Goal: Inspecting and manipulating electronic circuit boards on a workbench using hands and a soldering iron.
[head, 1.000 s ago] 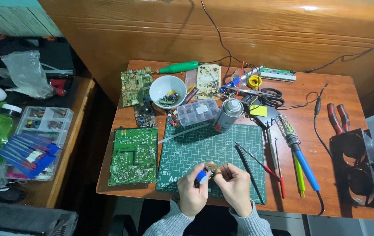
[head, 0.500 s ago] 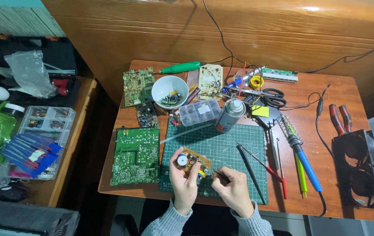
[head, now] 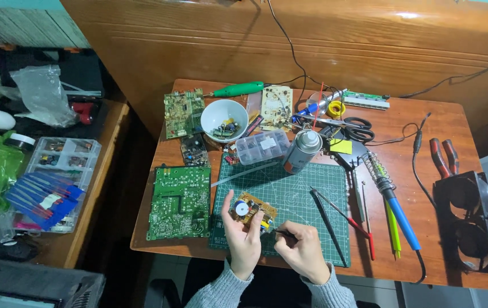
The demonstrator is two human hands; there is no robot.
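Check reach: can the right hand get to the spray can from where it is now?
Probably yes. The spray can stands upright at the far edge of the green cutting mat, with bare mat between it and the right hand. But that hand holds a thin dark tool, so it isn't free.

On my mat, the spray can stands at the back, my small board near the front

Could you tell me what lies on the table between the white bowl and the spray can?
In the head view, a clear plastic compartment box of small parts sits between the white bowl and the spray can, at the green cutting mat's top edge.
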